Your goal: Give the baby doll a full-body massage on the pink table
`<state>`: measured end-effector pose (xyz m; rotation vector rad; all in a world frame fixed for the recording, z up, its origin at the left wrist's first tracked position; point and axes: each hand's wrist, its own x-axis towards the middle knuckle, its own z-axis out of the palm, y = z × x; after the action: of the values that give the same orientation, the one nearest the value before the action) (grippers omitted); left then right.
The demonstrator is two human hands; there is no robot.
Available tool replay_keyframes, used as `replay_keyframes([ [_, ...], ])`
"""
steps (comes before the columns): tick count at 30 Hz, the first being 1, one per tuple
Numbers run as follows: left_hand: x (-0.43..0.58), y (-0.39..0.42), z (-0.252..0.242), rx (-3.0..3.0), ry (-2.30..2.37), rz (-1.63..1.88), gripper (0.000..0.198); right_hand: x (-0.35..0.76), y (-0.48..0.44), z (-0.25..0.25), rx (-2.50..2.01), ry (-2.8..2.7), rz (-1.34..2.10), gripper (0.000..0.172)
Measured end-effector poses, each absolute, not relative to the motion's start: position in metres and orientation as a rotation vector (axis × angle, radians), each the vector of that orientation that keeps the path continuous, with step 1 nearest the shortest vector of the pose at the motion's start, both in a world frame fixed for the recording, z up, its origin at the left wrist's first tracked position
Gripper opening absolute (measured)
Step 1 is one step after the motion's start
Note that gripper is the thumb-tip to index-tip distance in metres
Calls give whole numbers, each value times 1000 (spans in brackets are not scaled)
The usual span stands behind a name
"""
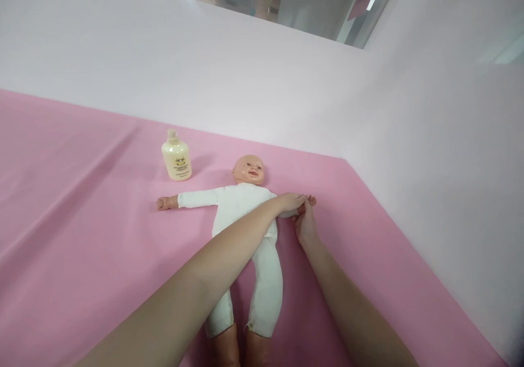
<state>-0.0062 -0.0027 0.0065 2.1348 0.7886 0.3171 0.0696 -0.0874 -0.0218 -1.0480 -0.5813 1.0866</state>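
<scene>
On my feed the biggest thing is the pink cover (pixel 82 219), its back and right edges running along the white walls (pixel 204 77). The baby doll (pixel 239 199) lies face up on it, near the back right corner, head towards the back edge, arms spread. The doll looks light to me; a hard pull on one arm could twist its body or slide it towards the right edge. My left forearm (pixel 216 260) passes over its trunk, so leaning down could drag the trunk sideways; I can't tell whether they touch. The lotion bottle (pixel 177 159) stands upright near the back edge, left of the doll's head, and a wide backward sweep of that arm might tip it.

My left hand (pixel 291 200) reaches across and lies palm down over the doll's sleeve end, fingers close together; I can't tell how firmly they grip. My right hand (pixel 306 226) comes up from the near side, thumb above, fingers curled beneath, holding the doll's wrist (pixel 302 209). The doll's small hand (pixel 312 199) pokes out beyond both.
</scene>
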Motion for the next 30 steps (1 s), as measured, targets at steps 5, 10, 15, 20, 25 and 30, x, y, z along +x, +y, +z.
replay_keyframes([
  [5, -9, -6, 10, 2124, 792, 305, 59, 70, -88, -22, -1052, -597, 1092, 45],
  [10, -9, -6, 11, 2128, 803, 302, 58, 70, -88, -21, -1065, -591, 1097, 46],
  [15, -11, -8, 14, 2117, 812, 288, 59, 69, -89, -21, -1068, -590, 1096, 47],
  [20, -12, -11, 17, 2112, 819, 281, 59, 69, -89, -21, -1075, -587, 1096, 46],
  [25, -11, -11, 16, 2103, 803, 281, 60, 69, -88, -22, -1067, -615, 1089, 47],
  [30, -12, -10, 17, 2095, 794, 285, 58, 69, -88, -22, -1071, -612, 1082, 48],
])
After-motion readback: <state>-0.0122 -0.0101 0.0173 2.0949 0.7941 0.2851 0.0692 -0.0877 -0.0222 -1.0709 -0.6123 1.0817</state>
